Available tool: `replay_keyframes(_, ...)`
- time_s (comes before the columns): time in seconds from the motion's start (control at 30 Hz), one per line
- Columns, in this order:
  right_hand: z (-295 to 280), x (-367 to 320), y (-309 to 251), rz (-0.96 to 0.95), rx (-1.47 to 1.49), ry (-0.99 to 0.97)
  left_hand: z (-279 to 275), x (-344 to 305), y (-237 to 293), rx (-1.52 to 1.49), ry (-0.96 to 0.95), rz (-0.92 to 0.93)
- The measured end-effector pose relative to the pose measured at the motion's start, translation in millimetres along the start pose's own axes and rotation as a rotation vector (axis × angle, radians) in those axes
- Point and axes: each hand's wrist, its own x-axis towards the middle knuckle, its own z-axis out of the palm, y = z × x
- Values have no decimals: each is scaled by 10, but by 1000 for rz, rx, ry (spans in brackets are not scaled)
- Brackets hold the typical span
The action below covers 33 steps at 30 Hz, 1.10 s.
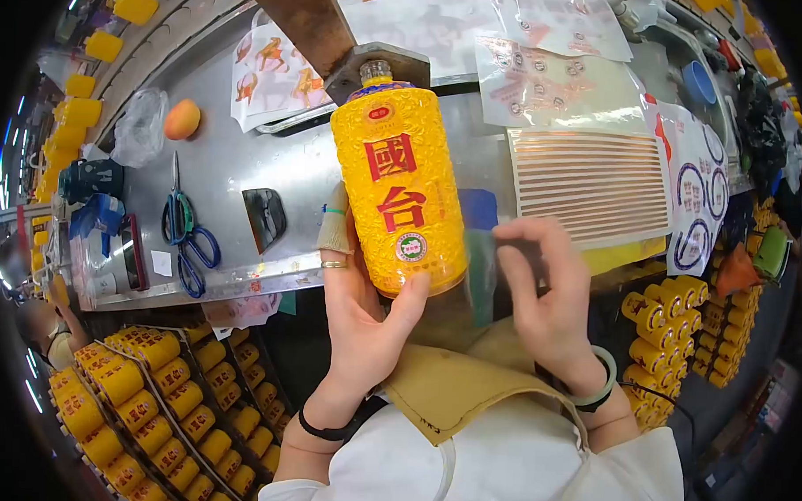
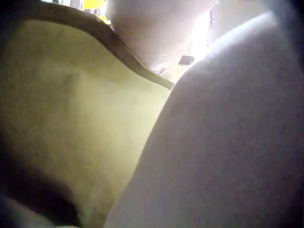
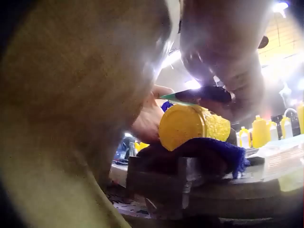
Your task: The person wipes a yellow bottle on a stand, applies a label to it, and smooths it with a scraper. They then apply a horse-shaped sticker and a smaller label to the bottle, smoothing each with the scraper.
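My left hand (image 1: pixel 360 329) grips the lower end of a yellow embossed bottle (image 1: pixel 399 189) with red characters, the thumb across its front near the base. The bottle's bare glass neck sits against a metal fixture (image 1: pixel 381 64) on the far side. To the right of the bottle's base is my right hand (image 1: pixel 554 300), blurred, with thumb and index finger bent and a gap between them. Beside it, a dark green strip (image 1: pixel 482 284) is blurred. In the right wrist view a green-edged strip (image 3: pixel 183 99) overlaps the bottle; I cannot tell if my right hand holds it.
Blue-handled scissors (image 1: pixel 185 234), a peach (image 1: pixel 182 119) and a plastic bag (image 1: pixel 141 127) lie on the metal table at left. Sheets of striped stickers (image 1: pixel 589 182) lie at right. Below stand racks of yellow bottles (image 1: pixel 157 392). A blue cloth (image 3: pixel 218 149) is under the bottle.
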Motion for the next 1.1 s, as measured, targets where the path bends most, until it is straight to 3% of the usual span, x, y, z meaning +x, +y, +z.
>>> replay_keyframes(0.1,-53,-1,-25,-2,-95,45,-39,18,6,-77,-12,-53)
replay_keyframes(0.13,-25,-31,-75,9,43,16,-104,15,-18,-76,-12,-54)
replay_keyframes(0.2,-2,-84,-198,70,168,-74,-270,-1,-129,95,-159,119)
replay_keyframes(0.23,58,-90,-126,-20,103,-63,-311,-4,-201,100,-158,118)
replay_keyframes(0.3,79,-79,-7,92,104,30,-372,13,-273,230,-27,59)
replay_keyframes(0.33,-26,-22,-34,9,-123,62,-306,14,-218,226,41,100)
replay_keyframes(0.37,-48,-10,3,-7,-67,113,-299,2,-176,228,45,105)
replay_keyframes(0.43,-118,-64,-119,85,31,74,-282,-41,-138,548,50,238)
replay_keyframes(0.47,-110,-80,-159,41,38,48,-228,-26,-146,606,109,360)
replay_keyframes(0.57,-50,-88,-205,-17,-32,-9,-178,-25,-104,789,145,451)
replay_keyframes(0.8,103,-97,-311,-83,0,-29,-94,-56,-86,682,185,357)
replay_keyframes(0.9,122,-97,-328,-145,-33,-51,-100,-21,-116,599,174,478)
replay_keyframes(0.97,104,-133,-264,-81,-4,21,-145,-50,-100,710,117,451)
replay_keyframes(1.1,80,-184,19,7,2,101,-230,-39,-153,650,75,406)
